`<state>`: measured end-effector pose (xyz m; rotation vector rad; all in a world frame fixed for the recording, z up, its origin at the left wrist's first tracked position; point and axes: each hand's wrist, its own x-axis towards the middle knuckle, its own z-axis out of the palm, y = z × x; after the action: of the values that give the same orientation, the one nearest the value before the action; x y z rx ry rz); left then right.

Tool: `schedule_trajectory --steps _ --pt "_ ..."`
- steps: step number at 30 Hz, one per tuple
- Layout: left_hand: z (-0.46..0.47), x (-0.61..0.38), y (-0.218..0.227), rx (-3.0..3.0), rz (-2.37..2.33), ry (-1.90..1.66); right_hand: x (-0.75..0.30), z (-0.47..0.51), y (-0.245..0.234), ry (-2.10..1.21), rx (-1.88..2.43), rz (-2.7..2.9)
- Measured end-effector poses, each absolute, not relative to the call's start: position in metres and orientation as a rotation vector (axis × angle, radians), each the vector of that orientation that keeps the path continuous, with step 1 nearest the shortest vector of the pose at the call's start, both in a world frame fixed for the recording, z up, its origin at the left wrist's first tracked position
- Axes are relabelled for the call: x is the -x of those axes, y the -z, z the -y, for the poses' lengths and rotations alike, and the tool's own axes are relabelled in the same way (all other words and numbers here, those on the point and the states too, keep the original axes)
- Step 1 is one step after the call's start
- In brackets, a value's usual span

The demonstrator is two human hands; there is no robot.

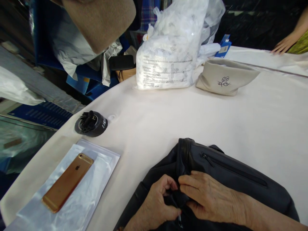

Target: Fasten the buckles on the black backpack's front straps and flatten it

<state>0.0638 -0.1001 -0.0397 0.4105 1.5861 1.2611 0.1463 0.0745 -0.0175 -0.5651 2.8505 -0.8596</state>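
The left hand (pixel 154 207) and right hand (pixel 209 197) both pinch the black zippered bag (pixel 238 181) on the white-covered desk (pixel 144 118).

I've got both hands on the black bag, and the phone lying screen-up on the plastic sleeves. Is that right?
Not quite: the phone lies screen-down; the head view shows its back facing up, with the logo and camera. The rest holds: it is on the plastic sleeves, and left hand and right hand are on the black bag.
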Motion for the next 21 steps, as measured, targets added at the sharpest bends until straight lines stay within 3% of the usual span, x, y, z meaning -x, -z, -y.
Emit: schedule_trajectory --steps 9,18,21 --pt "0.104 -0.057 0.03 -0.425 -1.557 -1.162 -0.149 -0.07 0.028 0.73 0.684 -2.92" --pt "0.092 -0.066 0.018 -0.808 -1.865 -0.613 -0.145 -0.072 0.026 0.787 0.648 -2.852" --pt "0.091 -0.068 0.022 -0.702 -1.848 -0.66 -0.146 -0.072 0.026 0.797 0.637 -2.83"
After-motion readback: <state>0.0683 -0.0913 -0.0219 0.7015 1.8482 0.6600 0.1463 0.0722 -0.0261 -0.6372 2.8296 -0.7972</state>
